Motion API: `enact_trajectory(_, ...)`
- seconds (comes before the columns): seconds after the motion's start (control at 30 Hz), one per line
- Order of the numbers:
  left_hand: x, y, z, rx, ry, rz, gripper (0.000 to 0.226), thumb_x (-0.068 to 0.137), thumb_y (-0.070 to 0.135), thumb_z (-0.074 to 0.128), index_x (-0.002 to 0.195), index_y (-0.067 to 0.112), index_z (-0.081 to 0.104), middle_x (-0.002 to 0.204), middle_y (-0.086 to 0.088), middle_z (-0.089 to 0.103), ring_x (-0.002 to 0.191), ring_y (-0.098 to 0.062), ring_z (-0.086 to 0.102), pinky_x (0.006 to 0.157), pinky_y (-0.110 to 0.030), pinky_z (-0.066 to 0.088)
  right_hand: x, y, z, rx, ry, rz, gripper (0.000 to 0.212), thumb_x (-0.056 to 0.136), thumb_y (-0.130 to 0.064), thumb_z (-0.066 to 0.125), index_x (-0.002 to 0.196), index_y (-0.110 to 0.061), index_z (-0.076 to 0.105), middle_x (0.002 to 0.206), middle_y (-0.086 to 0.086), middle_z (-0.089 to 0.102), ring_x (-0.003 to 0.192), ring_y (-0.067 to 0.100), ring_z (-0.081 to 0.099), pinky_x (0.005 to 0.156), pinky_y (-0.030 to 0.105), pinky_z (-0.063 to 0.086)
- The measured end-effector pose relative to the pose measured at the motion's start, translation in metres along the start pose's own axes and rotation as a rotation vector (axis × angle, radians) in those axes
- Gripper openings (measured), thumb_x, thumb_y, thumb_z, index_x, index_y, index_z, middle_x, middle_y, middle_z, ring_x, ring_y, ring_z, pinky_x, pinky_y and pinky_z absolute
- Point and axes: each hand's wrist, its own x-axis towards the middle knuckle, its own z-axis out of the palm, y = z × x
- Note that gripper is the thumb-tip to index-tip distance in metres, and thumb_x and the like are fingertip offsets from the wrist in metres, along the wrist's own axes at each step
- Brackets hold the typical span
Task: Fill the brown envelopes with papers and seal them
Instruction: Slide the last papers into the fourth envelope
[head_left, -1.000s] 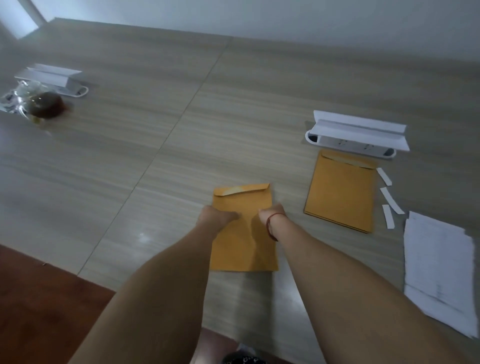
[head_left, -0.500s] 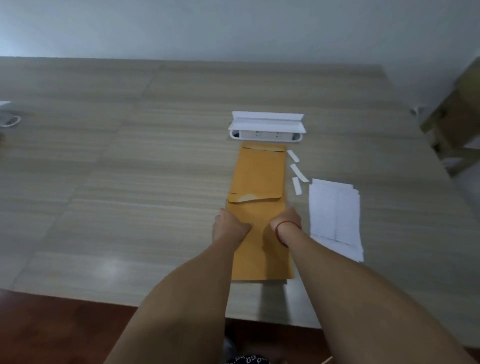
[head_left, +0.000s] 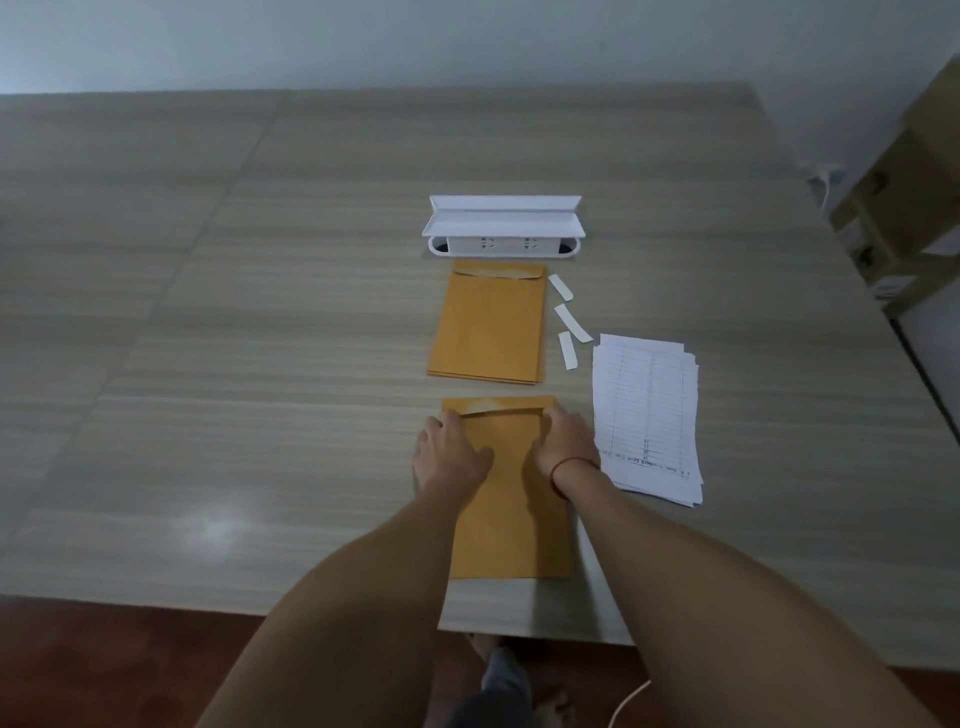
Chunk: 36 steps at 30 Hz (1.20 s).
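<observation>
The brown envelope (head_left: 511, 519) lay flat on the counter (head_left: 260, 364) right in front of the person, its bottom end close to the near edge; the stack of brown envelopes (head_left: 488, 327) sat just beyond it, apart from it; the papers (head_left: 644, 405) were just off to the right.

Handling-wise it looked like thin kraft paper; light, floppy, easy to crease, and likely to skate on that smooth counter unless pinned down. The sensible places to hold were the two top corners by the flap (head_left: 501, 405), which is where both hands were.

The left hand (head_left: 449, 457) was spread flat on the upper left of the envelope, fingers (head_left: 447, 421) apart and straight-ish, pressing rather than gripping; the right hand (head_left: 563, 447) was on the upper right with its fingers bent down at the flap's corner. Whether they were pinching the flap or just pushing on it, couldn't tell from this angle.

Orientation: the long axis ran straight away from the person; the flap end pointed away, toward the stack, and the closed bottom pointed back at them. The flap sat slightly lifted, a paler band showing under it, so probably not sealed yet. A few white strips (head_left: 571, 317) lay beside the stack.
</observation>
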Motion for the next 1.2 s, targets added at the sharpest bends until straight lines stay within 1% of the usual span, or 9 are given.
enact_trajectory(0.2,0.015,0.004,-0.009,-0.016,-0.115,0.003,0.099,0.082,0.041,0.066,0.150,0.037,-0.006,0.136,-0.013,0.039,0.126,-0.034,0.044,0.096,-0.047,0.046,0.014,-0.011,0.000,0.000,-0.089,-0.015,0.072,0.094,-0.008,0.044,0.153,-0.034,0.011,0.131,0.013,0.050,0.116,0.031,0.055,0.094,0.043,0.051)
enact_trajectory(0.57,0.048,0.008,-0.019,0.097,-0.279,-0.006,0.100,0.076,0.056,0.067,0.150,0.039,0.001,0.147,-0.013,0.035,0.131,-0.035,0.042,0.101,-0.046,0.044,0.033,-0.018,-0.010,-0.058,-0.214,0.014,0.079,0.093,-0.011,0.046,0.154,-0.034,0.000,0.124,0.012,0.057,0.111,0.030,0.058,0.090,0.038,0.049)
enact_trajectory(0.67,0.046,0.013,-0.020,0.120,-0.240,0.020,0.091,0.078,0.052,0.066,0.149,0.036,0.012,0.141,-0.010,0.044,0.127,-0.032,0.048,0.097,-0.043,0.046,0.034,-0.015,-0.014,-0.070,-0.196,-0.023,0.076,0.094,-0.009,0.044,0.154,-0.032,0.004,0.125,0.011,0.058,0.113,0.029,0.058,0.093,0.038,0.048)
enact_trajectory(0.73,0.042,0.022,-0.019,0.110,-0.159,0.080,0.073,0.081,0.045,0.065,0.144,0.026,0.031,0.134,-0.008,0.051,0.121,-0.030,0.052,0.095,-0.042,0.048,0.034,-0.011,-0.019,-0.068,-0.134,-0.036,0.063,0.094,-0.009,0.042,0.151,-0.027,0.021,0.125,0.009,0.059,0.112,0.028,0.057,0.092,0.038,0.046)
enact_trajectory(0.8,0.038,0.034,-0.016,0.048,-0.085,0.127,0.049,0.085,0.035,0.062,0.129,0.018,0.049,0.125,-0.007,0.057,0.113,-0.028,0.057,0.091,-0.040,0.050,0.034,-0.005,-0.026,-0.078,-0.054,-0.041,0.037,0.093,-0.010,0.041,0.129,-0.019,0.049,0.117,0.008,0.062,0.105,0.028,0.059,0.091,0.038,0.045)
enact_trajectory(0.87,0.034,0.051,-0.010,-0.040,-0.075,0.145,0.029,0.085,0.025,0.059,0.112,0.016,0.058,0.115,-0.006,0.061,0.104,-0.027,0.060,0.086,-0.037,0.051,0.034,0.004,-0.038,-0.107,0.026,-0.018,0.024,0.092,-0.009,0.042,0.109,-0.014,0.058,0.112,0.008,0.063,0.101,0.027,0.059,0.089,0.037,0.042)
enact_trajectory(1.07,0.021,0.099,0.022,-0.236,-0.167,0.190,0.010,0.080,0.008,0.053,0.073,0.004,0.058,0.078,-0.016,0.058,0.084,-0.036,0.060,0.065,-0.032,0.046,0.035,0.053,-0.073,0.006,0.161,0.197,0.035,0.096,-0.021,0.045,0.128,-0.010,0.054,0.135,0.013,0.047,0.122,0.031,0.049,0.102,0.039,0.038)
enact_trajectory(1.13,0.018,0.111,0.033,-0.302,-0.178,0.170,0.012,0.081,0.007,0.056,0.073,-0.001,0.057,0.076,-0.022,0.055,0.086,-0.041,0.058,0.064,-0.030,0.042,0.034,0.074,-0.079,0.044,0.183,0.306,0.037,0.094,-0.025,0.049,0.127,-0.008,0.053,0.136,0.014,0.045,0.123,0.031,0.048,0.102,0.040,0.039)
enact_trajectory(1.2,0.014,0.121,0.043,-0.384,-0.178,0.145,0.016,0.082,0.009,0.059,0.082,-0.007,0.060,0.083,-0.024,0.060,0.087,-0.040,0.060,0.069,-0.034,0.051,0.033,0.090,-0.081,0.094,0.206,0.393,0.040,0.091,-0.026,0.055,0.125,-0.007,0.052,0.133,0.015,0.047,0.122,0.032,0.049,0.099,0.041,0.041)
